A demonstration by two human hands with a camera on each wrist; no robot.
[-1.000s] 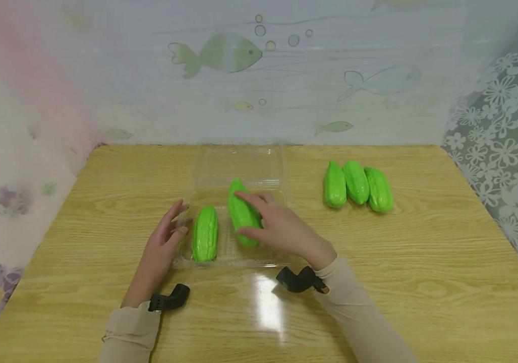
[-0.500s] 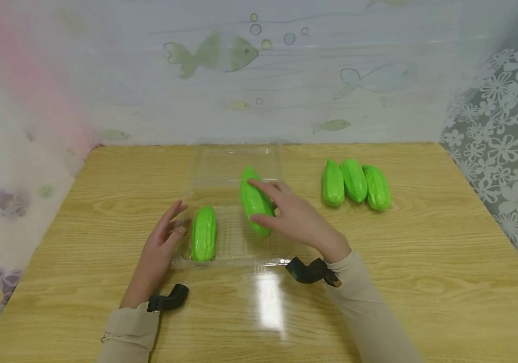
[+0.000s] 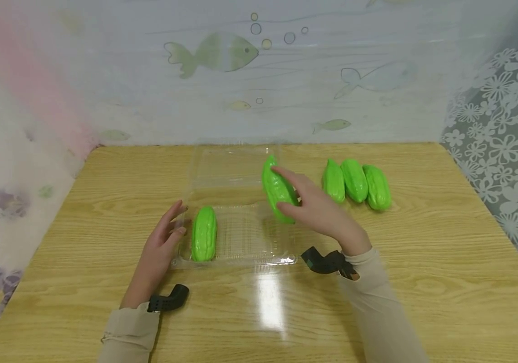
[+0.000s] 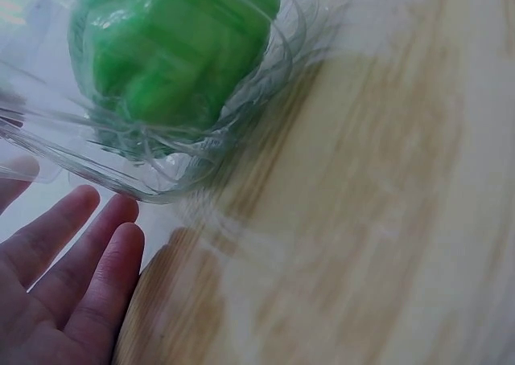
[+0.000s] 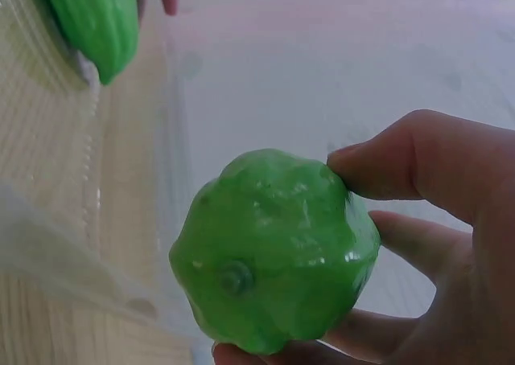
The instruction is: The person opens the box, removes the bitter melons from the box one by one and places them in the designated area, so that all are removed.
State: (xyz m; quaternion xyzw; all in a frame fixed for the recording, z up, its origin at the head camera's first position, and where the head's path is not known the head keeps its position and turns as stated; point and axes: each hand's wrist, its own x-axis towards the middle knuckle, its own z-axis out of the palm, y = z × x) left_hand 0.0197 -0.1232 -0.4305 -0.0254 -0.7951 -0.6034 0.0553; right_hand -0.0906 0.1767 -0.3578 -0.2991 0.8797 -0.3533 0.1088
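My right hand (image 3: 320, 206) holds a bright green bitter melon (image 3: 277, 189) between thumb and fingers, raised over the right side of a clear plastic clamshell box (image 3: 249, 259). In the right wrist view the knobbly, stubbed end of that bitter melon (image 5: 273, 252) faces the camera, and the thumb presses its side. A second bitter melon (image 3: 204, 233) lies lengthwise inside the box at the left. Beside the box's left wall is my left hand (image 3: 159, 247), its fingers extended. The left wrist view has those fingertips (image 4: 121, 208) at the clear wall; whether they touch it, I cannot tell.
Several fish drawings decorate the wall behind the wooden table (image 3: 422, 262). Three more bitter melons (image 3: 355, 180) lie side by side at the back right. The box's clear lid (image 3: 233, 164) is folded back towards the wall. Black wrist mounts (image 3: 170, 298) sit on both sleeves.
My right hand has carried the bitter melon right and away from me, from the box's middle to its right side. The left hand and the other bitter melons have stayed put.
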